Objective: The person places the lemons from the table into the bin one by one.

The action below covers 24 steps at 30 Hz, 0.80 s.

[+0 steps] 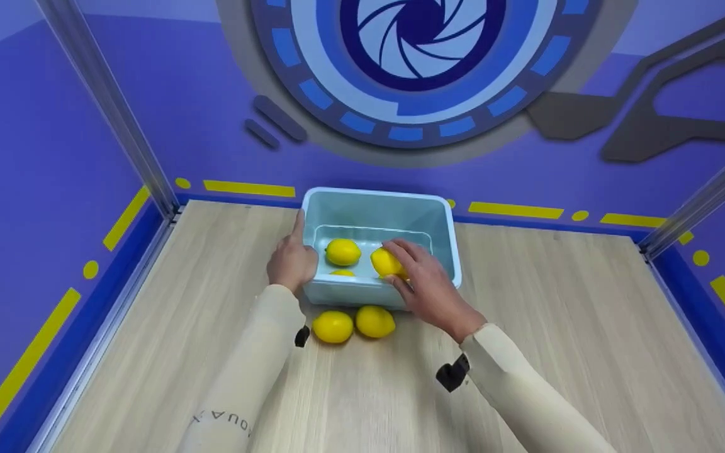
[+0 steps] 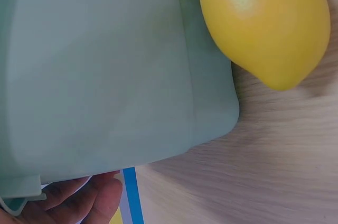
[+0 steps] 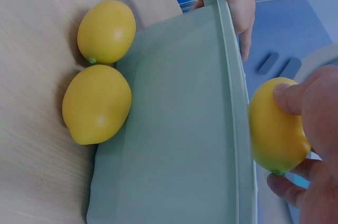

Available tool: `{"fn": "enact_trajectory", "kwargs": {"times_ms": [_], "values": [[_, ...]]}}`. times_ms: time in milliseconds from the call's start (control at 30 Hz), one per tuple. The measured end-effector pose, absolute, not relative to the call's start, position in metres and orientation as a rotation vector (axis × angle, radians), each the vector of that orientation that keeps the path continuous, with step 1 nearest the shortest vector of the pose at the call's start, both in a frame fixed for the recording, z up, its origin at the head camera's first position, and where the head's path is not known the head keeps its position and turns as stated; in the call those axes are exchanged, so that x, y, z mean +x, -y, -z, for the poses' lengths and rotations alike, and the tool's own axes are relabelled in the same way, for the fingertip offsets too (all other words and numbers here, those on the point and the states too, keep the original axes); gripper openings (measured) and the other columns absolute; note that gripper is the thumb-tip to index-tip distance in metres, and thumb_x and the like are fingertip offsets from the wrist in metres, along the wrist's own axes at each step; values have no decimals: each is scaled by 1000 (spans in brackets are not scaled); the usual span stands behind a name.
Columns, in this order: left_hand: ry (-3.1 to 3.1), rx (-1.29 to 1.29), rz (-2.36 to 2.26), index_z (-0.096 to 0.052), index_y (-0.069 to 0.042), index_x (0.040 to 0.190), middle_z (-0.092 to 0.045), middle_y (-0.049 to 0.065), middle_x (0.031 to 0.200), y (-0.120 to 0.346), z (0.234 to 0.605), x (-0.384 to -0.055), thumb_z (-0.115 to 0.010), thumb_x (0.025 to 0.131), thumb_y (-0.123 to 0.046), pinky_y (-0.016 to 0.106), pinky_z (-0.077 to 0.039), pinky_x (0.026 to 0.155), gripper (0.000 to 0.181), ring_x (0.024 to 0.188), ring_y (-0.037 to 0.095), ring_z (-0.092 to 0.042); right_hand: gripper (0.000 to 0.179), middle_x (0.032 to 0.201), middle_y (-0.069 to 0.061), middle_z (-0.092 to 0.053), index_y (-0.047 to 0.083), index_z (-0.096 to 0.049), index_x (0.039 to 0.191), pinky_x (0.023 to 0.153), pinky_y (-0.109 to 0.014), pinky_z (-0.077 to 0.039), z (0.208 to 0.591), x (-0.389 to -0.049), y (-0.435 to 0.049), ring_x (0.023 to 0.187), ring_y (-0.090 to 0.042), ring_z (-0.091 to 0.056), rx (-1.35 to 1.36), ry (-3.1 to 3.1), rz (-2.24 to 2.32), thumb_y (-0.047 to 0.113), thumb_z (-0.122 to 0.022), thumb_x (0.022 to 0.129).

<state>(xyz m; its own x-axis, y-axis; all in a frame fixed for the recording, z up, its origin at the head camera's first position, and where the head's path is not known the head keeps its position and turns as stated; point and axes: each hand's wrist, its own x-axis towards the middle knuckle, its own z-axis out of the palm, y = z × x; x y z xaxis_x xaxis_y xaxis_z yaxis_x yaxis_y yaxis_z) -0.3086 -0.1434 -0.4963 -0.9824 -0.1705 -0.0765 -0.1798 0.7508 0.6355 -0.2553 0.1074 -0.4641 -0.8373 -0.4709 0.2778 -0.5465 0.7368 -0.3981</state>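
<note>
A pale blue-green plastic bin (image 1: 381, 292) stands near the back wall. My left hand (image 1: 291, 261) grips its left rim, the index finger lying along the edge. In my right hand (image 1: 428, 286) a lemon (image 1: 386, 263) is held between thumb and fingers, over the bin's front rim; the right wrist view shows this lemon (image 3: 277, 129) right at the rim. Inside the bin lies a second lemon (image 1: 343, 251), and the top of another lemon (image 1: 342, 273) peeks over the front wall, mostly hidden. Two lemons rest on the table before the bin, a left one (image 1: 333, 327) and a right one (image 1: 375, 321).
The light wood tabletop (image 1: 557, 340) is bounded by blue printed panels. A metal post (image 1: 107, 104) rises at the back left corner, with another metal post (image 1: 702, 198) at the back right. The back wall (image 1: 507, 182) stands close behind the bin.
</note>
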Motion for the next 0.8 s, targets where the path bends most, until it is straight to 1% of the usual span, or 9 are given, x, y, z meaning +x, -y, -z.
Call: {"fn": "enact_trajectory", "kwargs": {"times_ms": [167,300,600,667,800], "values": [[-2931,-284,-1059,-4,-31,157,-57,17,128,143,496,-309,-40,94,-15,50,-47,96,74,107,33,-57,55,147,-8,-44,29,-43,145,109,-49,-40,465,-257,-109,132,-29,-45,809,2782,-743,23,-61,94],[-2931,-280,-1056,-4,-31,157,-57,18,129,143,498,-309,-40,94,-15,50,-46,98,74,108,33,-57,55,148,-9,-43,33,-43,145,108,-48,-41,466,-257,-109,133,-29,-44,810,2789,-755,21,-60,94],[-2915,-289,-1068,-4,-32,156,-55,16,133,143,497,-309,-42,94,-15,49,-44,102,75,112,32,-56,52,148,-10,-41,34,-45,144,107,-47,-43,466,-259,-106,132,-30,-44,750,2837,-816,21,-60,95],[-2919,-287,-1065,-4,-32,156,-56,17,133,143,496,-309,-42,94,-15,49,-44,102,75,112,32,-56,51,148,-10,-41,33,-46,143,107,-45,-43,466,-259,-105,132,-30,-44,726,2853,-829,22,-59,95],[-2926,-297,-1049,-5,-32,157,-57,17,130,143,496,-308,-41,94,-15,49,-47,95,74,109,33,-58,49,147,-10,-42,32,-48,142,105,-42,-45,466,-261,-103,131,-30,-45,702,2870,-851,22,-60,95]]}}
